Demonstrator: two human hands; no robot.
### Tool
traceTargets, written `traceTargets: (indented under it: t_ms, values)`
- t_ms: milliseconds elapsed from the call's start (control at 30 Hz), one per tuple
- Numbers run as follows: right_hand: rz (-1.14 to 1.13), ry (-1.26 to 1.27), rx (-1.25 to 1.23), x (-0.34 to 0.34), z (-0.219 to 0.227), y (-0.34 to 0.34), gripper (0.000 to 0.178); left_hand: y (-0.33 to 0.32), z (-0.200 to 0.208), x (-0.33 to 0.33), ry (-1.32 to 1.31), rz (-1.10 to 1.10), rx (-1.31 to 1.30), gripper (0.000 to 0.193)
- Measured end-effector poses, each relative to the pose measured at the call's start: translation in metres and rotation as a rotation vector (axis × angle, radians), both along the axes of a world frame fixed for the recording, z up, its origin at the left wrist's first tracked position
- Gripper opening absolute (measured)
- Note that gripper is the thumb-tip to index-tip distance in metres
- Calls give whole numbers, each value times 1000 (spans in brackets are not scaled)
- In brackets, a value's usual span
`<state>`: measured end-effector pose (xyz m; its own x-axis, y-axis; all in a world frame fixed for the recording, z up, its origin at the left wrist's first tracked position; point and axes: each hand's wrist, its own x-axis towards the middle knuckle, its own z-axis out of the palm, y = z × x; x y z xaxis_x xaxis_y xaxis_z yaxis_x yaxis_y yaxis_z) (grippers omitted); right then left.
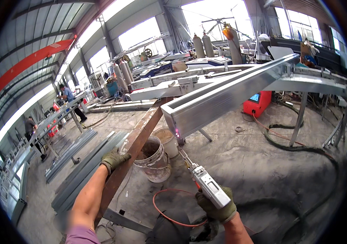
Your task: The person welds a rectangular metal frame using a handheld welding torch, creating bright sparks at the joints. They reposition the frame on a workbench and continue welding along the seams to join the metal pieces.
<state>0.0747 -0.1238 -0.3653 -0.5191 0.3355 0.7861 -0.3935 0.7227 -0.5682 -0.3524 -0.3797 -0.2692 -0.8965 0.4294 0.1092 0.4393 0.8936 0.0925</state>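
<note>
My gloved right hand (221, 206) is closed round the grip of a silver handheld laser welding gun (209, 184). The gun's narrow nozzle points up and left at the near end of a long, shiny metal box beam (226, 99), whose end frames a recess. Small pink-white light spots show low on that end's corner; I cannot tell whether the tip touches the metal. My gloved left hand (115, 160) grips the edge of a brown, rusty steel beam (145, 128), which slants beneath the near end of the shiny beam.
Two buckets, a dirty white one (157, 167) and a paler one (167, 140), stand beside the brown beam. Metal profiles (86, 171) lie at left. A red machine (258, 104), dark hose (303, 149) and orange cable (155, 199) occupy the floor. Two people (68, 95) are far left.
</note>
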Motion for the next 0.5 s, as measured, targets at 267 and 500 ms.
traceTargets:
  t_ms: [267, 500]
  values:
    - [12, 50, 42, 15, 9, 7, 15, -2, -1, -5, 14, 5, -35, 115]
    - [-24, 43, 56, 18, 9, 12, 18, 1, 1, -1, -27, 18, -22, 115]
